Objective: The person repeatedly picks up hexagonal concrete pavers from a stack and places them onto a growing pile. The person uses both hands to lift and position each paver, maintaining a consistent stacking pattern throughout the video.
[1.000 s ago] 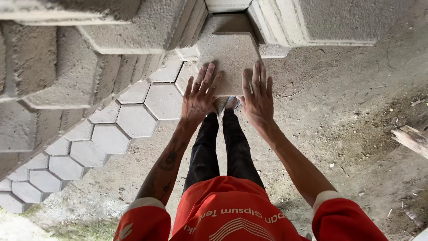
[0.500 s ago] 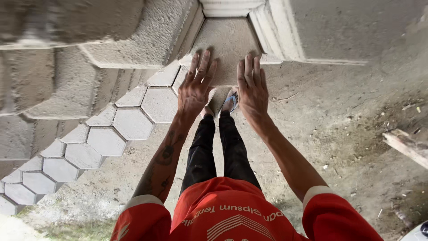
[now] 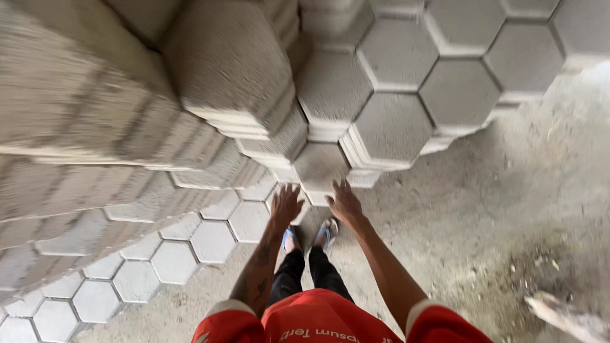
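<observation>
Hexagonal concrete paver (image 3: 319, 166) atop a low stack just ahead of the feet is touched at its near edge by left hand (image 3: 285, 204) and right hand (image 3: 344, 203), fingers spread flat, nothing pinched; judged heavy, rigid, rough, best gripped by opposite sides

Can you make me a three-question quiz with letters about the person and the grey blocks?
1. Where are both hands?
A. On a low hexagonal block
B. On the wooden piece
C. In pockets

2. What colour is the shirt?
A. Green
B. Red
C. White

3. How are the fingers?
A. In fists
B. Hidden
C. Spread open

Answers: A, the left hand and right hand rest on the hexagonal block. B, the shirt is red. C, the fingers lie spread on the block.
</observation>
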